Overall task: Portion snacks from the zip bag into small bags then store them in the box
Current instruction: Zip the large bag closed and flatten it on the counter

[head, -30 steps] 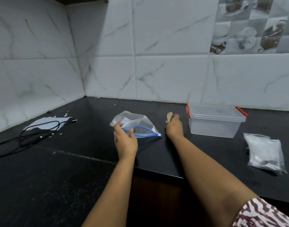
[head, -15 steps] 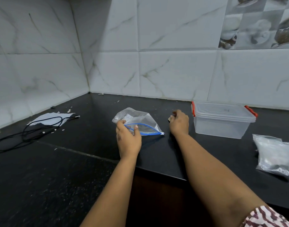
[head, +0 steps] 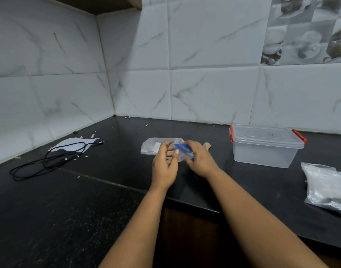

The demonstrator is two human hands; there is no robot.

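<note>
A clear zip bag [head: 153,147] with a blue zip strip lies on the black counter [head: 107,190] in the middle. My left hand [head: 164,167] holds the bag's mouth from the left, thumb and fingers curled at the blue strip. My right hand [head: 199,159] grips the same mouth from the right. A small wooden spoon [head: 207,145] lies on the counter just behind my right hand. The clear plastic box [head: 264,149] with red clips stands closed to the right. A stack of small clear bags [head: 327,187] lies at the far right.
A coiled black cable [head: 49,161] rests on a sheet of white paper [head: 69,144] at the left. Tiled walls close off the back and left. The counter's front edge runs under my forearms, with a dark gap below.
My right hand has left the wooden spoon and come left onto the zip bag's mouth. The left hand has kept its hold on the bag. The camera has tilted up.
</note>
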